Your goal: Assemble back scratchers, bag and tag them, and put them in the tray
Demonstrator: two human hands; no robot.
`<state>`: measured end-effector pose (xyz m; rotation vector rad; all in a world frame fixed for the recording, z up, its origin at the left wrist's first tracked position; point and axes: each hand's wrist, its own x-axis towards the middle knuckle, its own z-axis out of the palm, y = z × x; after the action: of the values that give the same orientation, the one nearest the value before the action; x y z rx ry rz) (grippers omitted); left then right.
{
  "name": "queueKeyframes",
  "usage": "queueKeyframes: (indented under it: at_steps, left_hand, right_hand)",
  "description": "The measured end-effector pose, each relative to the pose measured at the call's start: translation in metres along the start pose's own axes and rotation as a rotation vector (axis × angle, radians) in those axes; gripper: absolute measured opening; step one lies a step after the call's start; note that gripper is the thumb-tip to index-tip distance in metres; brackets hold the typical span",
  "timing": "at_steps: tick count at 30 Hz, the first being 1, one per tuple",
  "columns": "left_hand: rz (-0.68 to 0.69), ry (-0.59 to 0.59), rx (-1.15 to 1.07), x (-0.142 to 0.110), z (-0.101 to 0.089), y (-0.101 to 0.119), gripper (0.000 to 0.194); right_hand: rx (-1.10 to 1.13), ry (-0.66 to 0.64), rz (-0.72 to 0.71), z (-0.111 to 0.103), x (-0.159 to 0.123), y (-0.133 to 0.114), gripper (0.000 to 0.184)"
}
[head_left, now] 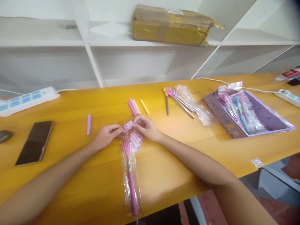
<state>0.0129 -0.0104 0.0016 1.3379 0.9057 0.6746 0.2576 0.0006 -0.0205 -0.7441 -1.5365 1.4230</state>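
Between finger and thumb my right hand (147,127) pinches a small printed purple-and-white card (128,125). My left hand (108,136) is closed on the top end of a clear plastic bag (124,156), close to the card's lower edge. Inside the bag lies a back scratcher (132,187) with a pink hand-shaped head, a metal shaft and a magenta handle sleeve, pointing toward the table's front edge. Several more printed cards (136,140) lie fanned out just below my right hand, beside the bag.
Pink, purple and yellow sleeves (144,107) lie beyond my hands, with a purple one (88,124) at left. Bare back scratchers (180,101) lie beside empty bags (197,107). At right is a purple box (269,115) with bagged scratchers; a phone (35,142) and power strip (28,100) are left.
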Motion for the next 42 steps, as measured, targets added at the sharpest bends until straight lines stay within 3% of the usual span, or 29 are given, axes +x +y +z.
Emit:
queueKeyframes:
  at_steps: [6,17,29,42]
  left_hand:
    - [-0.029,0.02,-0.083,0.002,-0.004,-0.006,0.038]
    - [-0.033,0.009,-0.113,0.002,-0.004,-0.008,0.04]
    - [0.004,0.109,-0.003,0.004,-0.006,-0.014,0.044]
    - [-0.02,0.116,-0.077,0.005,-0.006,-0.018,0.039]
  right_hand:
    - [-0.387,0.022,-0.233,0.0,-0.005,-0.008,0.025]
    - [-0.422,0.031,-0.206,-0.002,-0.004,-0.005,0.026]
    - [-0.53,-0.034,-0.376,-0.003,-0.003,-0.007,0.017]
    - [-0.664,-0.159,-0.457,-0.006,-0.007,-0.007,0.027]
